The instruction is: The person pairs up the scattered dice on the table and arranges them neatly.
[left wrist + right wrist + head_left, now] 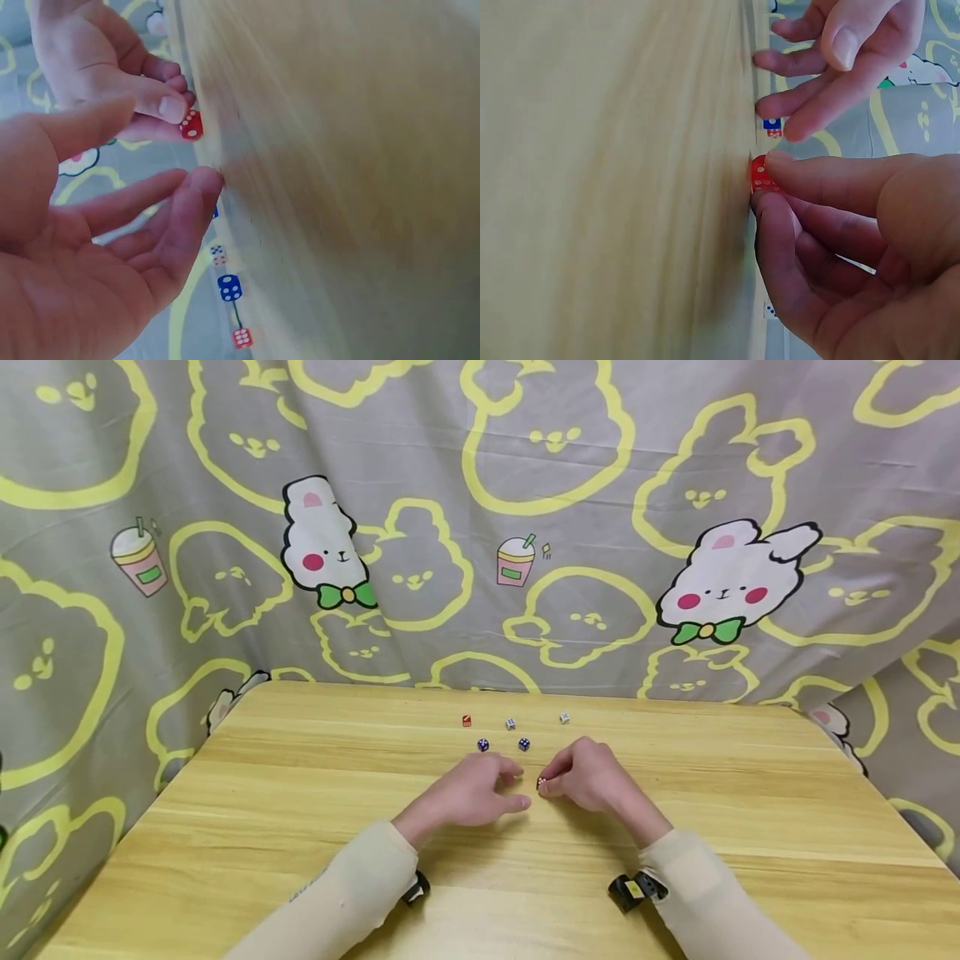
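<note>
Between thumb and fingertips my right hand [591, 779] pinches a red die [762, 174] with white pips, close to the wooden tabletop. That same red die [192, 125] shows beyond my left hand in the left wrist view. My left hand [474, 791] is beside it on the left, fingers loosely extended and holding nothing. Just past the hands lie two blue dice, a left one [483, 745] and a right one [524, 744]. Farther back are another red die [467, 721], a white die [511, 724] and a second white die [565, 718].
The wooden table [315, 793] runs back to a grey patterned curtain [435, 552], which also hangs along both sides. Dark wrist-worn devices sit at both cuffs, the right one [633, 890] standing out most.
</note>
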`<state>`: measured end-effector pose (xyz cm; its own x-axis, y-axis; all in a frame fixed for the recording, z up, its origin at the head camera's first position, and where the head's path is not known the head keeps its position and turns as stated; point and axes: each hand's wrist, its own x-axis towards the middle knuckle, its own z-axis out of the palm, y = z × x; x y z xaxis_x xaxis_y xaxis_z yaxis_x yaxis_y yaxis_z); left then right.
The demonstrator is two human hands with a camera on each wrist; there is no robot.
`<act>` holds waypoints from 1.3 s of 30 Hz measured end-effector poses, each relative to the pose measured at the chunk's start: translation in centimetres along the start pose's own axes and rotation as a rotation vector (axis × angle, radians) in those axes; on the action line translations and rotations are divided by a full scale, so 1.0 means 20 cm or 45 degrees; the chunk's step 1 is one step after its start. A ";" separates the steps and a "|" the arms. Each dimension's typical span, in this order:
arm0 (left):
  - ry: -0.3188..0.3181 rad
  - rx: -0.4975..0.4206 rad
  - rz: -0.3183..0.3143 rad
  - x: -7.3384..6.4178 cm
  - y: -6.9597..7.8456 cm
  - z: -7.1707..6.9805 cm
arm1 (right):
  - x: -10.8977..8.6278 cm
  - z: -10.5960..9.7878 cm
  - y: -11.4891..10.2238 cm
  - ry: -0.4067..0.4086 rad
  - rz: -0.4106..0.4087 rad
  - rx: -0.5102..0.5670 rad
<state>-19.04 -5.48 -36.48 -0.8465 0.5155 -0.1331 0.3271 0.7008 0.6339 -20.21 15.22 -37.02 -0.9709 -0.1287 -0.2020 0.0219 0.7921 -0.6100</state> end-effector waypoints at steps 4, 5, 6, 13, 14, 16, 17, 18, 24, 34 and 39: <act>0.000 -0.150 -0.095 -0.01 0.00 0.00 | -0.03 0.01 -0.01 -0.020 0.002 0.044; -0.002 -0.191 -0.120 -0.02 0.00 0.01 | -0.04 0.02 -0.01 -0.026 -0.001 0.054; -0.005 -0.239 -0.144 -0.02 0.00 0.01 | -0.05 0.02 -0.02 -0.031 -0.006 0.063; -0.019 -0.476 -0.245 -0.05 0.00 0.03 | -0.10 0.06 -0.04 -0.054 -0.031 0.121; -0.022 -0.492 -0.250 -0.05 0.00 0.04 | -0.11 0.06 -0.04 -0.057 -0.038 0.128; -0.028 -0.517 -0.255 -0.05 0.00 0.04 | -0.12 0.08 -0.04 -0.062 -0.046 0.147; -0.030 -0.528 -0.255 -0.06 0.00 0.04 | -0.12 0.08 -0.05 -0.063 -0.047 0.156; -0.035 -0.534 -0.255 -0.06 0.00 0.04 | -0.13 0.09 -0.05 -0.066 -0.044 0.164; -0.067 -0.585 -0.253 -0.08 0.00 0.05 | -0.17 0.11 -0.05 -0.093 -0.054 0.226; -0.090 -0.626 -0.210 -0.11 -0.03 0.05 | -0.21 0.14 -0.04 -0.160 -0.081 0.350; -0.098 -0.650 -0.202 -0.11 -0.03 0.05 | -0.22 0.14 -0.05 -0.142 -0.036 0.345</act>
<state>-16.90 -6.56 -37.34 -0.8295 0.4708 -0.3005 -0.0644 0.4539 0.8887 -15.24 13.32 -37.63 -0.9401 -0.2251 -0.2560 0.0727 0.6012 -0.7958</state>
